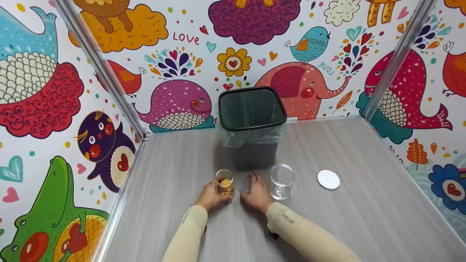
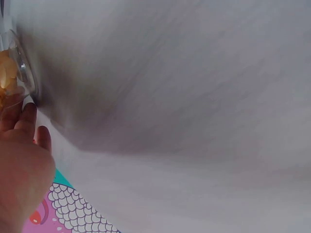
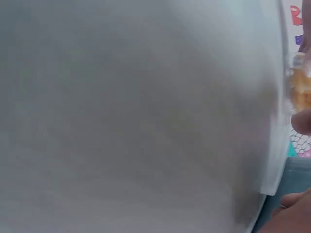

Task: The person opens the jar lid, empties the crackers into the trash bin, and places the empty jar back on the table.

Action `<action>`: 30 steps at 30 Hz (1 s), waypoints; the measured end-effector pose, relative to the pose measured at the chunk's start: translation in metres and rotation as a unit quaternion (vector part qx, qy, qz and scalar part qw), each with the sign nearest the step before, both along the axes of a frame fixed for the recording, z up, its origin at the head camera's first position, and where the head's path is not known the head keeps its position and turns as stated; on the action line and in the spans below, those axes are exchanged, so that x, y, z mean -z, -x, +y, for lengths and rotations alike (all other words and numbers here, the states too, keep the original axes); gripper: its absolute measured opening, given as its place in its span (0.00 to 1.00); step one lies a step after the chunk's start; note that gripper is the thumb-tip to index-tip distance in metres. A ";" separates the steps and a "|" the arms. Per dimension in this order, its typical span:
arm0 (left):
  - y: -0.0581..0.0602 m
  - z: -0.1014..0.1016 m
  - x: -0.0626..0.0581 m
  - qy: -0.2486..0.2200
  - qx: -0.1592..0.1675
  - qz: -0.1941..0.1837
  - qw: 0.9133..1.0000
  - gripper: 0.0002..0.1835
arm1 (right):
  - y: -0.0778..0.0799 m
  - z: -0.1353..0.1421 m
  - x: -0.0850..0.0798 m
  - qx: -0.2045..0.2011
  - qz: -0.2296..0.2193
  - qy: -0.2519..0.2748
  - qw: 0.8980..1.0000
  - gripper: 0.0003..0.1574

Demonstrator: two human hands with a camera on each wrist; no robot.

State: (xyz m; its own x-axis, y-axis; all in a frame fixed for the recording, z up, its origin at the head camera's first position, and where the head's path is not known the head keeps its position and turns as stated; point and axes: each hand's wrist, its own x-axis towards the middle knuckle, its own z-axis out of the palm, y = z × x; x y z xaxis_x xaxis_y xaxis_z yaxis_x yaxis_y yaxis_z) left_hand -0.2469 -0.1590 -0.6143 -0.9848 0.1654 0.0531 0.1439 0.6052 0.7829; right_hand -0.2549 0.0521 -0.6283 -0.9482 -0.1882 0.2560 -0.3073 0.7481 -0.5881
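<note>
In the head view my left hand [image 1: 212,197] grips a clear plastic cup [image 1: 222,176] from its left side. Yellow-orange pieces like chips [image 1: 226,183] lie inside the cup; the left wrist view shows these pieces [image 2: 7,73] close up. Beside the cup, my right hand [image 1: 259,194] has its thumb and fingers around the edge of a clear round lid [image 1: 244,185] low at the table. A clear jar [image 1: 281,190] without a lid stands just right of that hand. Some of the lid is hidden by the fingers.
A dark bin [image 1: 255,154] lined with a clear bag stands behind the hands. To the right a white round lid [image 1: 328,179] lies flat on the grey wood-look table [image 1: 349,218]. Printed cartoon walls [image 1: 182,105] with metal posts enclose the table.
</note>
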 end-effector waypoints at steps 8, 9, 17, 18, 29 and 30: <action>0.000 -0.002 0.002 0.005 0.005 0.009 1.000 0.40 | 0.000 -0.005 -0.022 -0.039 0.036 0.053 0.997 0.49; 0.000 -0.002 0.003 0.008 0.006 0.012 1.000 0.40 | 0.000 -0.006 -0.027 -0.042 0.042 0.057 0.997 0.48; 0.001 -0.003 0.002 -0.004 0.007 0.007 1.000 0.40 | -0.003 -0.008 -0.069 -0.072 0.070 0.092 0.991 0.47; 0.001 -0.003 0.002 -0.006 0.007 0.004 1.000 0.40 | -0.004 -0.008 -0.076 -0.078 0.073 0.096 0.990 0.46; 0.001 -0.002 0.000 0.005 0.005 -0.013 1.000 0.39 | 0.009 0.027 -0.153 -0.094 0.192 0.190 0.958 0.46; 0.001 -0.002 0.000 0.007 0.005 -0.014 1.000 0.39 | 0.014 0.033 -0.158 -0.089 0.225 0.202 0.949 0.46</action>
